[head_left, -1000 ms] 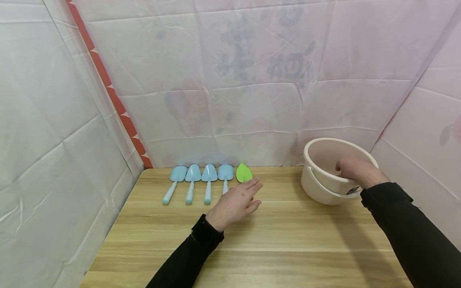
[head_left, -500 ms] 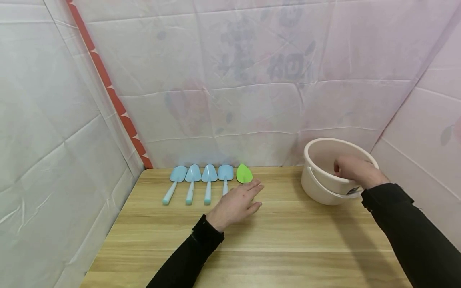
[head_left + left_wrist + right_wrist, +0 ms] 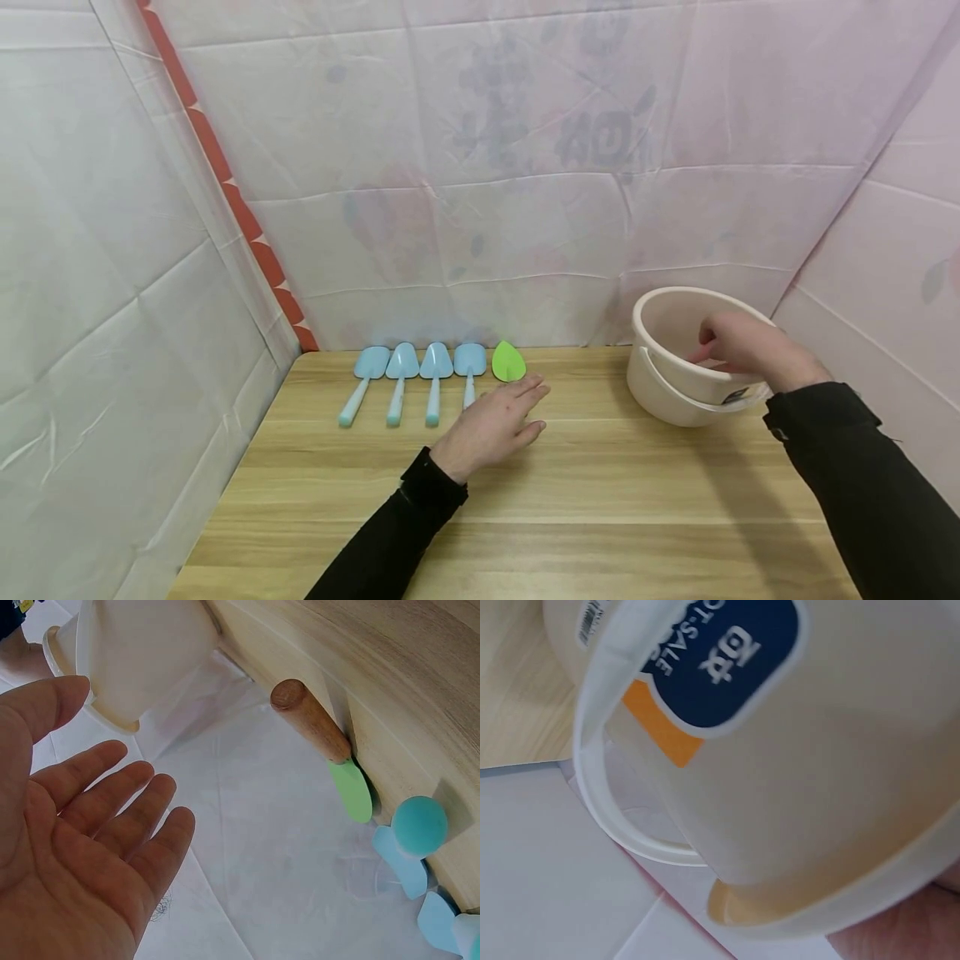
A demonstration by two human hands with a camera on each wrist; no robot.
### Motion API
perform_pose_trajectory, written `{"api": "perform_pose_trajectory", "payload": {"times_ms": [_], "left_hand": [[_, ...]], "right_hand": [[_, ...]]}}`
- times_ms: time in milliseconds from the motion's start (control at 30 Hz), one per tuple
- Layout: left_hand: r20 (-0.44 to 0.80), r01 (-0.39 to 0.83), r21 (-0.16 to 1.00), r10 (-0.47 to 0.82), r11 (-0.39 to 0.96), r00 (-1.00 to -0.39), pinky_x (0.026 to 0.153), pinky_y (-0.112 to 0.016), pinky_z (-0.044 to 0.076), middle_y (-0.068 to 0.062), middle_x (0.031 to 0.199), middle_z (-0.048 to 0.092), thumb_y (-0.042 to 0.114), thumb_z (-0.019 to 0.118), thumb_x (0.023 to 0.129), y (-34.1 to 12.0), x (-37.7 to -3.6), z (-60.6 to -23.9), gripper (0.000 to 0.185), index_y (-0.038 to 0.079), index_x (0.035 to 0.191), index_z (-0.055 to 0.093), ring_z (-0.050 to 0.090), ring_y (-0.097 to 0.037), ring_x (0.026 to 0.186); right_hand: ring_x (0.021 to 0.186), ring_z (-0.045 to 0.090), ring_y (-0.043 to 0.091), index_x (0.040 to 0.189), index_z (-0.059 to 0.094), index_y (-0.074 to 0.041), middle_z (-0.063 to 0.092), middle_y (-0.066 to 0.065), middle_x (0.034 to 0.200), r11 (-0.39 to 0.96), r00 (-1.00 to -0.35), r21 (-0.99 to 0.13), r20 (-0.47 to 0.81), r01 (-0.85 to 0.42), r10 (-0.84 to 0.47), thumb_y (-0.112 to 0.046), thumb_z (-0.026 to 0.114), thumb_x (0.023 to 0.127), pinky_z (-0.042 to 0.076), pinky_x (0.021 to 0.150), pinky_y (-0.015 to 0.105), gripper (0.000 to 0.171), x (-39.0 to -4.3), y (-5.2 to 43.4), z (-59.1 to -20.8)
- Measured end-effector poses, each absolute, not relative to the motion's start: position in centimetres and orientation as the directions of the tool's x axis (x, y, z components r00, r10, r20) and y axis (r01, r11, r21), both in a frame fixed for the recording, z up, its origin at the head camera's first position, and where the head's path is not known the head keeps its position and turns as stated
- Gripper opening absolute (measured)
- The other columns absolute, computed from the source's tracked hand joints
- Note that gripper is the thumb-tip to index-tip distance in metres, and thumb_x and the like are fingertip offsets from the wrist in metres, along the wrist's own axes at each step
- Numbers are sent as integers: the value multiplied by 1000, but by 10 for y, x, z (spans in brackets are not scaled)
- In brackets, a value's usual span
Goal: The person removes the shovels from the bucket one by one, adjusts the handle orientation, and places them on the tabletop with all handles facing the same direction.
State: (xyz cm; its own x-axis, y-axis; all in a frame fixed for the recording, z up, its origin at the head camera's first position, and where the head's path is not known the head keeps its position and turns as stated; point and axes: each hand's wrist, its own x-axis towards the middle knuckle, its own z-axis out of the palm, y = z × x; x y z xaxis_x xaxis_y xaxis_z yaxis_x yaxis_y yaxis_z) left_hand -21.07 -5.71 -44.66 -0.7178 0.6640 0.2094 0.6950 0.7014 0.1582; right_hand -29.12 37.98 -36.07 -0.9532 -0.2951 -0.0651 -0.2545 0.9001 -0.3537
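My right hand (image 3: 742, 342) reaches over the rim into a cream plastic bucket (image 3: 675, 400), its fingers curled round a pinkish-red object (image 3: 702, 353). Most of that object is hidden by the hand and the bucket wall, so its kind cannot be told. In the right wrist view only a bit of the hand (image 3: 900, 922) shows behind the bucket rim. My left hand (image 3: 491, 425) is held with fingers extended, holding nothing, beside a small green trowel (image 3: 508, 362). The trowel's wooden handle (image 3: 311, 720) appears in the left wrist view.
Several light-blue toy shovels (image 3: 436, 362) with pale handles lie in a row left of the green trowel, along the back of the wooden table (image 3: 570, 517). A white handle (image 3: 592, 772) hangs on the bucket. Pale sheeting (image 3: 525, 233) rises behind and at both sides.
The right hand has risen slightly and shifted right within the bucket, and the pinkish-red object has come into sight under its fingers. The left hand has hardly moved.
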Motion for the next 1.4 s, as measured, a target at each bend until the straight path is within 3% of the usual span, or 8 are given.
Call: {"api": "perform_pose_trajectory", "payload": {"times_ms": [167,267,367,500,600,1033,1400], "left_hand": [[213,696,158,664,700,-717,134,-37,56,-13,182,56,35,69,121,-57,-211,-446,61,6,173,57,60,-25,166],[216,698,159,665,698,-715,134,-37,56,-13,182,57,35,69,121,-57,-210,-446,60,6,173,57,60,-25,166],[216,698,158,666,698,-714,134,-37,56,-14,182,57,35,69,121,-57,-210,-446,60,6,173,57,60,-25,166],[212,698,159,666,698,-715,135,-37,55,-13,182,56,35,69,121,-57,-211,-446,60,6,173,57,60,-25,167],[211,699,162,667,697,-714,135,-37,55,-14,182,56,35,69,121,-57,-211,-447,60,6,173,57,59,-25,167],[207,694,163,663,702,-719,135,-37,55,-13,183,55,35,69,121,-57,-211,-449,61,7,173,56,58,-25,168],[211,692,163,660,703,-721,136,-37,54,-14,182,56,34,69,121,-58,-212,-449,60,6,173,57,58,-25,168]], "right_hand": [[109,71,42,114,71,16,87,28,114,884,-964,-432,-99,-181,-245,7,73,104,62,76,28,14,-290,378,-353],[123,69,54,123,67,18,89,24,114,890,-964,-406,-69,-209,-258,9,63,109,65,87,34,17,-290,379,-350],[140,61,64,133,61,21,90,23,116,879,-965,-432,-64,-203,-255,12,54,113,64,109,60,23,-289,380,-347],[138,63,68,136,65,20,89,24,113,904,-963,-339,19,-259,-269,7,58,116,51,117,81,25,-292,382,-346],[135,65,68,136,67,18,87,28,115,919,-961,-282,74,-275,-265,5,55,118,52,114,82,26,-293,383,-344],[129,67,68,139,68,13,76,42,134,930,-946,-245,241,-275,-216,2,54,120,56,103,81,26,-286,384,-330],[133,64,71,136,69,16,74,45,134,933,-915,-217,349,-287,-200,7,54,117,53,111,83,26,-278,381,-317]]}}
